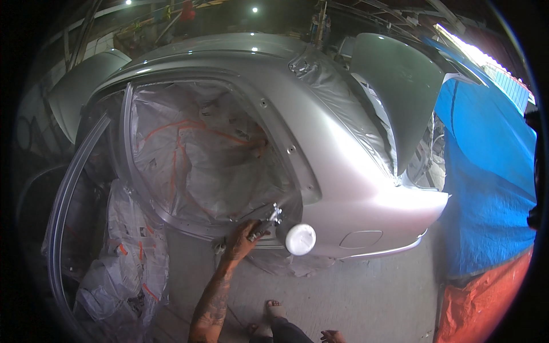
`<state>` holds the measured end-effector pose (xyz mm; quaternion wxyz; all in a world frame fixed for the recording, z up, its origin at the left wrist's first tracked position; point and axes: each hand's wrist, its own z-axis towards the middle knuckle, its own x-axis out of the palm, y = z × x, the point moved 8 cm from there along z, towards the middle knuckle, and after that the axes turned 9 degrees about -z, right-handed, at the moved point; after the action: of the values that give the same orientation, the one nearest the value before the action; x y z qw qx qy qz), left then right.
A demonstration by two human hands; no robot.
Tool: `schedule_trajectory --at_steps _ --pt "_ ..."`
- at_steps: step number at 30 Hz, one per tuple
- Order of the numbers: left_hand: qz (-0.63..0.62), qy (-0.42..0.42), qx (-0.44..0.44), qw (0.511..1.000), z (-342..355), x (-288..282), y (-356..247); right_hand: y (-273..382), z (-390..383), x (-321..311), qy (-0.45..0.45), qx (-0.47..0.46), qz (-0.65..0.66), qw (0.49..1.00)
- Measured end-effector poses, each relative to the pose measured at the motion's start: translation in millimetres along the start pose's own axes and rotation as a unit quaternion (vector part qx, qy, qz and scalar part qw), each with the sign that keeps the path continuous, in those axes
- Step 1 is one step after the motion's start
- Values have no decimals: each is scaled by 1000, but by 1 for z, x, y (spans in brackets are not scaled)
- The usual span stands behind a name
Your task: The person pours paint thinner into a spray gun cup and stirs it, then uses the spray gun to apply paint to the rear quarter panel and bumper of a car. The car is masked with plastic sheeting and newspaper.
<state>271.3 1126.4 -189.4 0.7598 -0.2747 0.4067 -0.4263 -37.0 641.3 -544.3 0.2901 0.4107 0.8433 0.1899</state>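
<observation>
My left hand (249, 230) grips a metal spray gun (273, 214) with a round white cup (300, 239), held low in front of the rear door opening of a silver car body (322, 157). The gun is tilted, its cup toward the right. Behind it, wrinkled plastic and paper masking (200, 160) with orange tape fills the opening. My right hand (331, 336) hangs empty at the lower edge, fingers loosely apart and partly cut off by the frame.
An open door (77, 188) with masking sheets (128, 251) stands left. A raised panel (394, 91) is at the rear. Blue (486, 177) and red tarps (474, 308) hang right. My feet (274, 308) are on the concrete floor (372, 291).
</observation>
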Motion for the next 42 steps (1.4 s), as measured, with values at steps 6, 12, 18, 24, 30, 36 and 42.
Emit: schedule_trajectory --at_steps 6,12,18,24,30,36,42 --pt "-86 -109 18 990 64 -46 -13 -4 -16 -1 17 22 0 1000" --pt "-115 -189 53 974 125 -98 -17 11 -16 1 28 23 13 999" --pt "-106 -262 37 959 160 -141 -6 26 -9 0 23 19 30 999" --pt "-85 -347 16 934 181 -175 -7 33 -2 1 25 20 23 999" --pt "-172 -220 -71 958 173 -166 -17 38 -8 -1 13 24 -2 1000" --pt "-120 -34 -97 987 134 -119 -39 28 -10 -4 6 71 -37 997" --pt "-134 73 -105 983 77 -49 -37 18 -20 10 19 74 -6 997"
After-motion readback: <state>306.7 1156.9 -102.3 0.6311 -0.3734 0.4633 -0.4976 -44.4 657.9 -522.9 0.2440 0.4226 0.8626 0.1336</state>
